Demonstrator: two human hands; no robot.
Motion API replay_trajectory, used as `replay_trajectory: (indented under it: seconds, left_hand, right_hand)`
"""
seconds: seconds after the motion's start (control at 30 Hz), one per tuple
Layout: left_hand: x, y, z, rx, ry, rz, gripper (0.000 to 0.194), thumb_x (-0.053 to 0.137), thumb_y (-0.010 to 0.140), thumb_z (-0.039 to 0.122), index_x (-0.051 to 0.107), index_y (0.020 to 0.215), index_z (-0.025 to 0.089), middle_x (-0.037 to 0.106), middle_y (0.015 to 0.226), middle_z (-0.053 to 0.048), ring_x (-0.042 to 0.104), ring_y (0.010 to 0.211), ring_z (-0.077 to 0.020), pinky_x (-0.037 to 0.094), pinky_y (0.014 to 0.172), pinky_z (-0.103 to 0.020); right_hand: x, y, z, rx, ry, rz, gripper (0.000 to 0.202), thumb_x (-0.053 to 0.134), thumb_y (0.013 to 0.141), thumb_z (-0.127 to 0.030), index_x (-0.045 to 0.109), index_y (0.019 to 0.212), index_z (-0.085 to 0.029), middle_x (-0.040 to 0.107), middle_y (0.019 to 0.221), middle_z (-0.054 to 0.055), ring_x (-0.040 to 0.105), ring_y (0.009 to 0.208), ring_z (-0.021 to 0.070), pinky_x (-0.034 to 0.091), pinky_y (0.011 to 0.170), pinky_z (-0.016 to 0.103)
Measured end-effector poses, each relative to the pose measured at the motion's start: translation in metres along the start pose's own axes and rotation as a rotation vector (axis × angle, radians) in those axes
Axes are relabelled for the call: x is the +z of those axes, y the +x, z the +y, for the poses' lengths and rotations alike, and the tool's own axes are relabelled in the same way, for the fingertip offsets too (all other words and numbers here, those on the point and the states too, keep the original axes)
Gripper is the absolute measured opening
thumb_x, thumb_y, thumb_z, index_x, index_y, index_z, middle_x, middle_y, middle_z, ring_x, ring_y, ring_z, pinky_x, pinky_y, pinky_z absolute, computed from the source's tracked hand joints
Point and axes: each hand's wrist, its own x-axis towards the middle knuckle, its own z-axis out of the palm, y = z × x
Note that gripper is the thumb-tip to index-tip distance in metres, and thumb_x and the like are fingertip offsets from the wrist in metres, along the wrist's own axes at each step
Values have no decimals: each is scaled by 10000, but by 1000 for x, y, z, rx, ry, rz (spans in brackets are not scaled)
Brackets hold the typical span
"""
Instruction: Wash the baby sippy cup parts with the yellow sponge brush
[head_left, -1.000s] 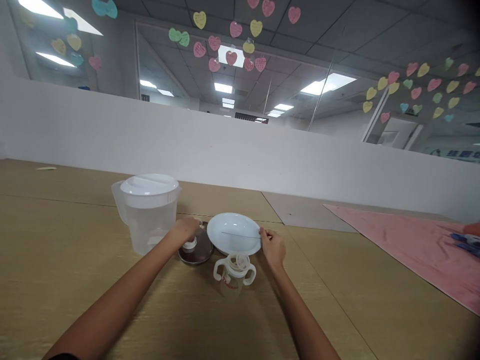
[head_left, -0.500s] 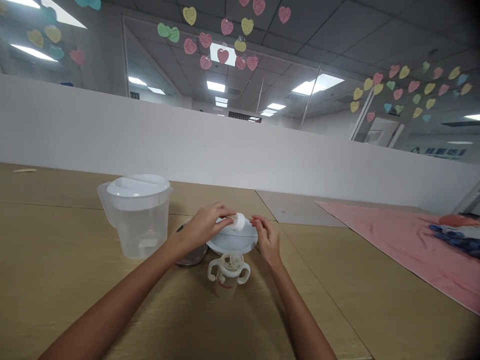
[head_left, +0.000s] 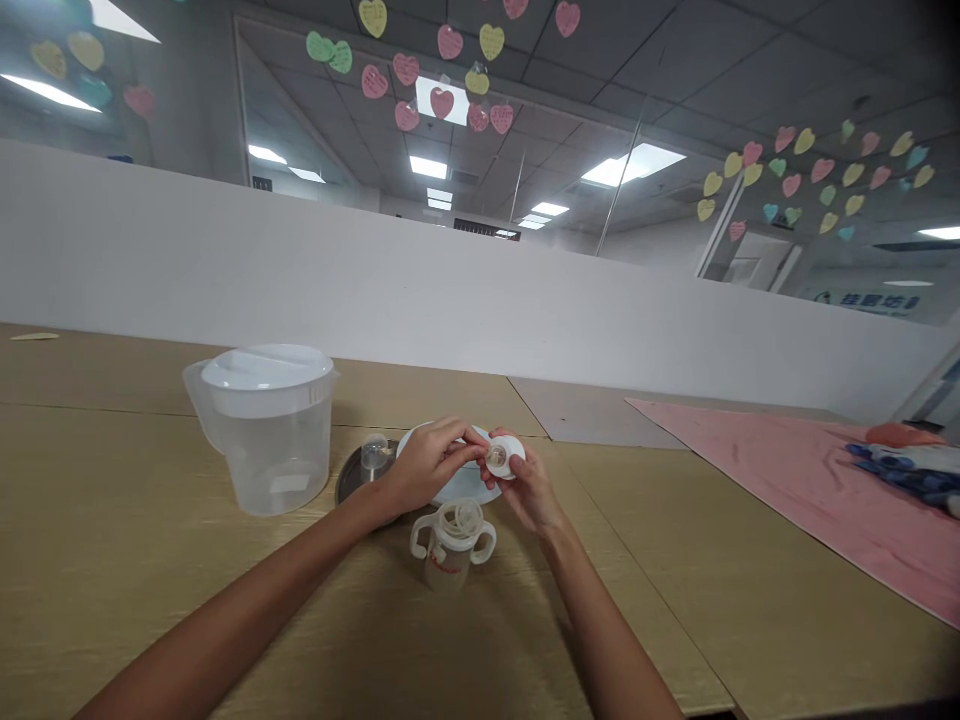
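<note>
Above a pale plate (head_left: 465, 488), my right hand (head_left: 525, 487) grips a round white bottle cap (head_left: 514, 449) by its rim, with a clear, nipple-like centre facing me. From the other side my left hand (head_left: 442, 460) pinches at the cap's near side, its fingertips at the clear part; exactly what they pinch is too small to tell. Just below stands a baby bottle (head_left: 448, 568) with two handles, red lettering and a coiled, tube-like piece at its open top. A small clear dome-shaped cover (head_left: 374, 455) sits on a dark round tray (head_left: 349, 478), partly hidden by my left hand.
A lidded translucent pitcher (head_left: 279, 440) stands on the left of the table (head_left: 135, 560). A pink cloth (head_left: 787, 470) covers the right side, with a blue and orange bundle (head_left: 907, 465) on it. Behind runs a white partition (head_left: 420, 300) with glass above.
The white cap has passed from my left hand into my right and turned its clear centre toward me. My left hand shifted slightly, uncovering the clear cover on the tray.
</note>
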Motion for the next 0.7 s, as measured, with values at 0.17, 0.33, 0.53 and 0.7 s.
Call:
replay_trajectory:
  seconds: [0.17,0.33,0.53,0.7]
  left_hand:
    - [2,-1,3,-57,-127,-7,184,500,865,300,619,824,165,635,812,-11,582,686,-116,449,610,-203]
    - [1,-1,2,-14,89,3,194,459,882,270,625,838,179,620,816,-15,568,772,-137,443,717,-239]
    - [3,-1,1,5,180,-15,222,424,900,274,628,898,189,613,869,-30,563,814,-142,447,770,-253]
    - [-3,-1,3,-134,-110,-47,300,482,863,372,588,1069,181,623,1061,-73,599,906,-181,493,764,-275]
  right_hand:
    - [-3,-2,3,14,66,-34,486,730,622,-479,572,977,-189,622,743,29,563,594,130,432,518,226]
    - [3,3,3,-40,-38,99,452,758,596,-397,576,960,-199,591,740,5,554,612,128,432,534,232]
    - [-2,5,4,-87,-190,155,446,756,595,-351,566,966,-194,583,830,18,536,671,130,455,604,250]
    - [-6,2,1,-84,-157,148,417,749,610,-323,511,940,-229,581,894,13,548,765,145,447,641,233]
